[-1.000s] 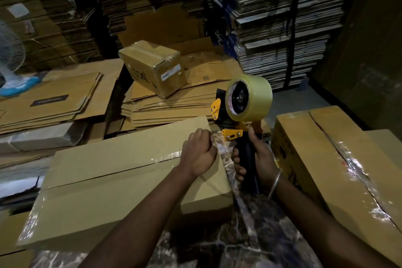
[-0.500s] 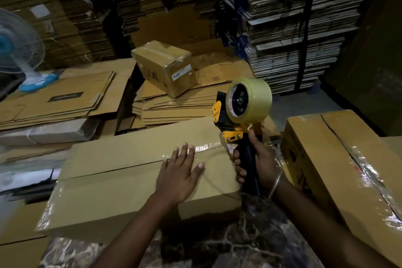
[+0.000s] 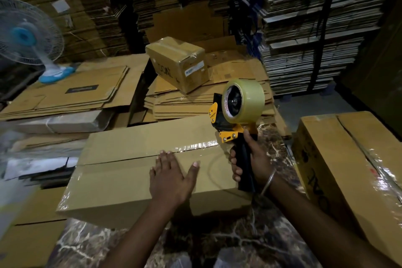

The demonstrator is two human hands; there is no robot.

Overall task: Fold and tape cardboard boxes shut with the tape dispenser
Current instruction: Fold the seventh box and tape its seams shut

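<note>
From the head view, a long box (image 3: 139,172) lies flaps-closed on the marbled table (image 3: 250,243), its centre seam taped only at the right end (the strip (image 3: 195,145) glints there). The left hand (image 3: 171,177) lies flat on the box top, fingers straight and together, thumb spread wide, fingertips at the seam. The right hand (image 3: 250,159) grips the dispenser (image 3: 237,119) by its black handle, fingers curled round it, nose touching the box's right end. A taped box (image 3: 352,172) stands right; a smaller box (image 3: 177,62) sits on flat cardboard behind; a fan (image 3: 28,35) stands far left.
</note>
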